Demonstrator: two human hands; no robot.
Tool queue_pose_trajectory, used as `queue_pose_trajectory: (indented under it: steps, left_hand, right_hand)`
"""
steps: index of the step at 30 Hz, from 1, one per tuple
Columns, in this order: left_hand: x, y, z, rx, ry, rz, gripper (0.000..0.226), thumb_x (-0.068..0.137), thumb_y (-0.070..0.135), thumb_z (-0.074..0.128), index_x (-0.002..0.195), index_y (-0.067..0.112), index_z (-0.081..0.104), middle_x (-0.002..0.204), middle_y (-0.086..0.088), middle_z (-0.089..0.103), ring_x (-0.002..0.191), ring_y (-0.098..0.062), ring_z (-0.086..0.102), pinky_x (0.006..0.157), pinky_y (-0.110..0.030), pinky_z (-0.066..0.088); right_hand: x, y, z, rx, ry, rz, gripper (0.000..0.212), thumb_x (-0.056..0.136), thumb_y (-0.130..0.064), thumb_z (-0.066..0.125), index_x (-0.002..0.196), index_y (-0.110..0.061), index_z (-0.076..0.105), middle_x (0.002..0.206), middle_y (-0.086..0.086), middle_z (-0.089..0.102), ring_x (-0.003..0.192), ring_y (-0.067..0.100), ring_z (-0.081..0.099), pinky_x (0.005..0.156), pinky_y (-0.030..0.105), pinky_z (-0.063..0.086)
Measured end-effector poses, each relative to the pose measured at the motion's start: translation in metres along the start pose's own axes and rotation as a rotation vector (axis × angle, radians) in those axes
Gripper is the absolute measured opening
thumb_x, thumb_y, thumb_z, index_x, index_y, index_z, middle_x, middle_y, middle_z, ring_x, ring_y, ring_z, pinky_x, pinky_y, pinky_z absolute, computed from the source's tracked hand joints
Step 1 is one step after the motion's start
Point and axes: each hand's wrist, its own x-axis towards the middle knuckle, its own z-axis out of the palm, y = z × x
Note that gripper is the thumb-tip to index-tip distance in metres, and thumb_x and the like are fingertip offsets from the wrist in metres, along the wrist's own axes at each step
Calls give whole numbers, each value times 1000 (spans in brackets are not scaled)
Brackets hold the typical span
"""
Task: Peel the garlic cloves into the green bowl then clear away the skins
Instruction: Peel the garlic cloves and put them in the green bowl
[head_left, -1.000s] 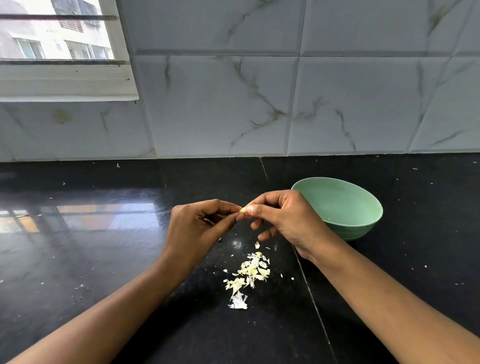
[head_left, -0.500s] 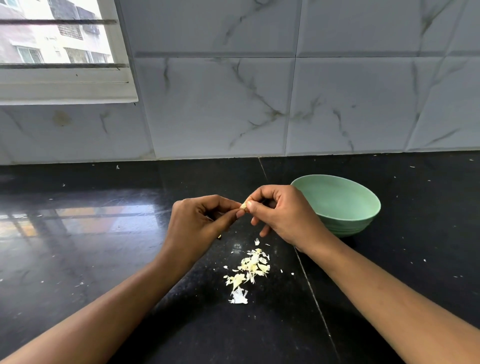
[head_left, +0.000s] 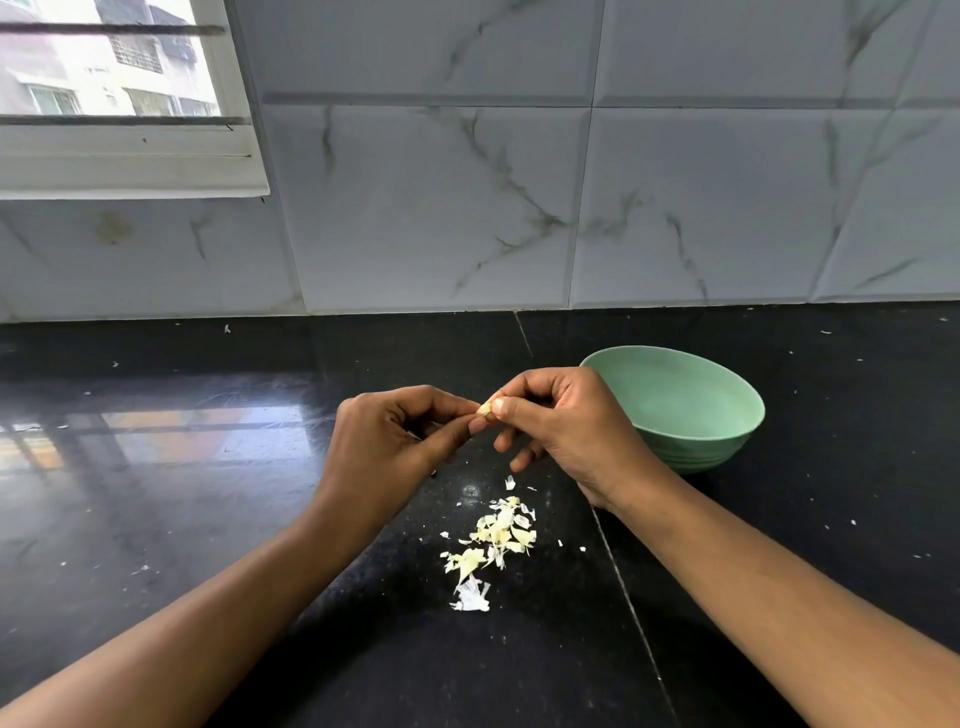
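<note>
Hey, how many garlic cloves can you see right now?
1: the garlic clove pinched between the left hand and right hand. Others may hide in the green bowl.

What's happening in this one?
A person is peeling a garlic clove, pinching it between the left hand and right hand above a black counter. Loose skins lie piled below the hands. The green bowl sits beside the right hand; no cloves show in its visible part.
</note>
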Motion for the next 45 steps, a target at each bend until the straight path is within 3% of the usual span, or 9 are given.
queue_pose_trajectory:
  steps: [6, 13, 22, 30, 36, 40, 42, 45]
  left_hand:
    - [-1, 0, 1, 3, -7, -5, 16, 70, 38, 74, 82, 27, 75, 62, 3, 70, 51, -16, 65, 48, -40, 54]
    - [0, 2, 2, -63, 24, -63, 12, 68, 37, 74, 77, 30, 73, 62, -1, 71, 50, -17, 66, 50, -44, 56]
    - [0, 2, 4, -72, -29, -88, 11, 70, 31, 74, 80, 26, 73, 63, 4, 70, 51, -12, 66, 52, -40, 57]
    - [2, 0, 7, -311, -70, -258, 13, 68, 24, 71, 79, 17, 72, 65, -7, 71, 50, -12, 62, 51, -27, 53]
    - [3, -2, 8, -477, -57, -384, 16, 69, 19, 68, 82, 12, 71, 64, -2, 68, 48, -10, 58, 46, -20, 50]
    - [5, -3, 8, -529, -68, -494, 20, 72, 21, 66, 86, 8, 69, 71, -1, 70, 49, -7, 57, 45, -18, 47]
    - [6, -3, 7, -534, -70, -542, 21, 72, 22, 66, 87, 8, 70, 72, 0, 71, 49, -6, 57, 45, -17, 46]
    - [6, -3, 7, -526, -85, -577, 21, 73, 20, 67, 89, 8, 70, 72, 0, 71, 50, -6, 57, 44, -16, 45]
  right_hand:
    - [1, 1, 4, 31, 30, 19, 13, 85, -1, 62, 73, -1, 64, 76, 28, 65, 50, 9, 57, 40, 22, 46]
    - [1, 1, 5, 123, -13, 79, 9, 90, -3, 58, 83, 0, 62, 95, 30, 66, 52, 8, 57, 39, 21, 45]
    - [-2, -2, 6, 59, -46, 124, 11, 91, -6, 55, 81, -5, 60, 86, 16, 68, 52, 8, 52, 37, 20, 41]
    - [-1, -3, 5, 116, -90, 226, 19, 91, -8, 55, 74, -10, 60, 67, 0, 58, 51, 4, 50, 37, 16, 38]
    - [-1, -6, 3, 106, -102, 281, 23, 90, -8, 53, 67, -11, 57, 65, -1, 55, 49, 6, 47, 37, 16, 36]
    - [2, -10, -5, -118, -70, 238, 21, 88, -9, 54, 69, -10, 62, 67, 1, 58, 49, 8, 48, 37, 19, 37]
    - [3, -12, -9, -280, -119, 218, 20, 89, -8, 53, 74, -8, 67, 72, 3, 60, 50, 7, 50, 38, 19, 39]
    - [3, -14, -13, -333, -231, 248, 22, 92, -8, 51, 82, -5, 70, 81, 6, 63, 54, 7, 52, 39, 18, 42]
